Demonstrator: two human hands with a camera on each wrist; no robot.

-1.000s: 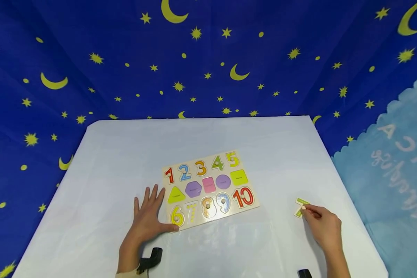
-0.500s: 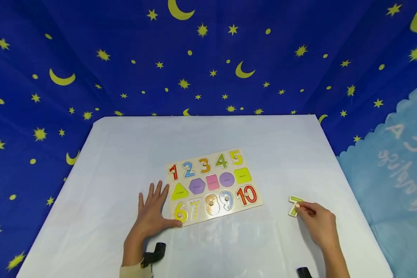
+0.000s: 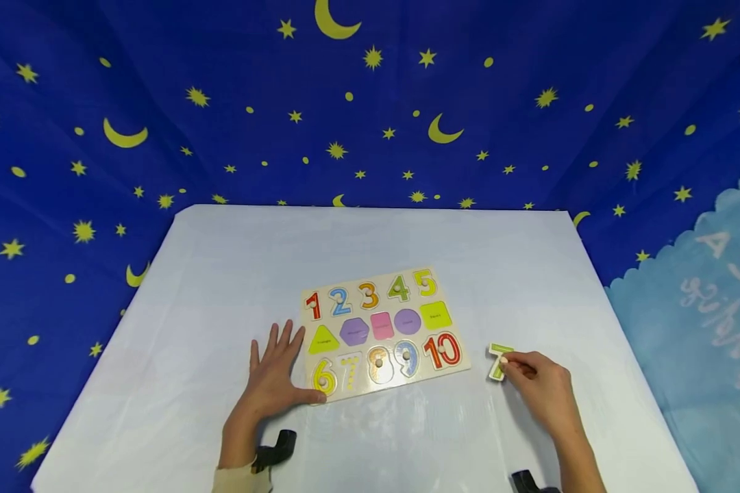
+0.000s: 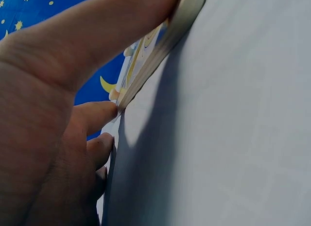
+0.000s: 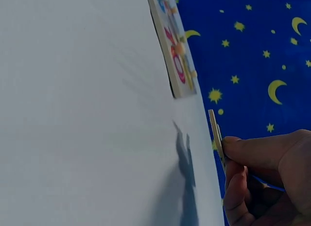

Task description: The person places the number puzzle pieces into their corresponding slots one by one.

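Green and cream, the 7 [image 3: 499, 361] is pinched by its knob in the right hand [image 3: 539, 390], fingers curled about it, and it sits just off the board's [image 3: 382, 333] right edge, near the red 10 [image 3: 442, 350]. A second ago the same piece was well out to the right on the counter [image 3: 222, 274]; it has since travelled leftward with the hand, closing most of the gap to the board. I judge the piece is being carried back toward its slot [image 3: 349, 372], the pale dotted recess between the yellow 6 [image 3: 324, 376] and the 8 [image 3: 379, 364], with the 10, 9 and 8 still between piece and slot.

From the right wrist view the 7 [image 5: 216, 138] shows edge-on as a thin wooden slab, held tilted up off the counter, thumb and forefinger clamped at its lower end, the board's [image 5: 171, 51] end nearby but apart.

The left hand [image 3: 277, 376] has not shifted: it lies flat, fingers spread and straight, on the counter at the board's lower-left corner, thumb pressed against the front edge by the 6. The left wrist view shows that thumb [image 4: 97, 46] along the board's rim [image 4: 160, 51], bracing it.

Every other cutout in the board looks filled: numbers 1 to 5 on top, five coloured shapes across the middle.
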